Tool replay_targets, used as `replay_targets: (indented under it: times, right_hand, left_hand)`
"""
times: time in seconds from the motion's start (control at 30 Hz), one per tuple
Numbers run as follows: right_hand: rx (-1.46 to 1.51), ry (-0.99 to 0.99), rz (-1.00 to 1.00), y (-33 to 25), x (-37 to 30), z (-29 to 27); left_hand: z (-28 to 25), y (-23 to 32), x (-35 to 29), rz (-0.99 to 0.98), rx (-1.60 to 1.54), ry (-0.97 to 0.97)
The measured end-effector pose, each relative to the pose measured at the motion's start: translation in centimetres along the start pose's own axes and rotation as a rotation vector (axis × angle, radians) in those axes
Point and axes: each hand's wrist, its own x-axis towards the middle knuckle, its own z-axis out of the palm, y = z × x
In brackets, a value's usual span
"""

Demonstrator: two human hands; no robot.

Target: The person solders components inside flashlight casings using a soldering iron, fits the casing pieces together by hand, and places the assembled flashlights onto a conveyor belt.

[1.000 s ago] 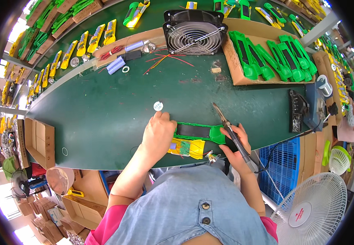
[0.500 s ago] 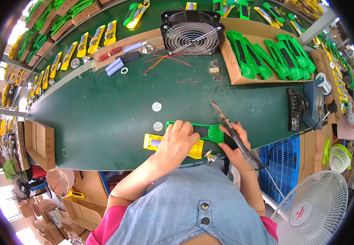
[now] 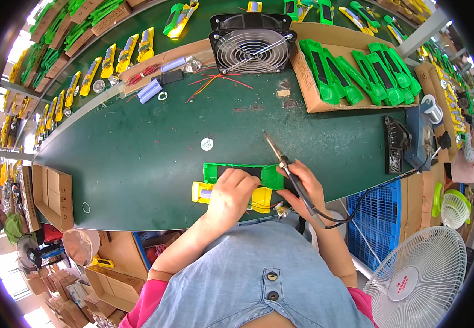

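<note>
A green plastic casing (image 3: 272, 176) with a dark panel lies before me, its long side toward the table's far edge. My left hand (image 3: 230, 198) is closed with curled fingers on the casing's near edge and partly covers it. Just beneath is a yellow casing (image 3: 261, 200) holding a blue-wrapped battery (image 3: 206, 194), with thin wires and a small silvery lamp reflector (image 3: 282, 210) at its right end. My right hand (image 3: 307, 191) grips a soldering iron (image 3: 297, 183), tip pointing up and left above the tabletop. Its fingers also touch the green casing's right end.
A black fan (image 3: 252, 46) stands at the back, beside a cardboard box (image 3: 324, 106) of green casings. Loose wires (image 3: 215, 83) and batteries (image 3: 150, 91) lie left of it. A solder spool (image 3: 432, 111) and blue soldering station (image 3: 418, 139) are at right. A round white sticker (image 3: 207, 144) lies mid-table.
The green casing has slid left and now covers the spot where a second round sticker showed. My right hand and the soldering iron have moved left too. My left hand has shifted slightly left and nearer.
</note>
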Motion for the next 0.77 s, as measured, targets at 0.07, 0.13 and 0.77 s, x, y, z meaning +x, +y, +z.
replay_targets:
  times: [0.07,0.13,0.77]
  right_hand:
    - [0.004,0.001,-0.073,0.6,-0.1,0.0]
    - [-0.031,0.015,-0.188,0.5,0.0,-0.6]
    - [0.715,0.238,0.302,2.2,-1.2,-0.4]
  left_hand:
    - [0.0,0.1,0.1,-0.132,0.055,0.032]
    - [0.0,-0.1,0.3,-0.154,0.094,-0.035]
    - [-0.7,-0.4,1.8,-0.212,0.221,-0.278]
